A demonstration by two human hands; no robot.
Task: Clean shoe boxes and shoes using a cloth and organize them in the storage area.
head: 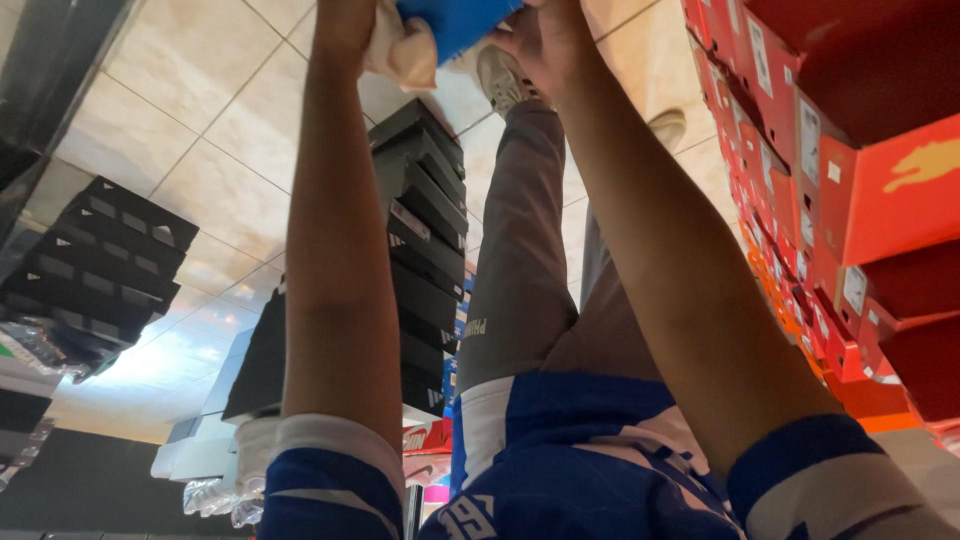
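Note:
My left hand (pixel 343 30) reaches down at the top of the view and grips a wad of white tissue paper (pixel 405 52). My right hand (pixel 545 35) holds the edge of a blue shoebox (pixel 455 20) right beside that paper. Most of the box is cut off by the frame's top edge. Both arms stretch straight down past my grey trousers (pixel 520 260) toward my pale shoe (pixel 500 80) on the tiled floor (pixel 200 150).
A tall stack of black shoeboxes (pixel 425 220) stands just behind my hands. Another black stack (pixel 110 260) sits at the left. A wall of red and orange shoeboxes (pixel 850 200) fills the right side. White boxes (pixel 200 450) lie at the lower left.

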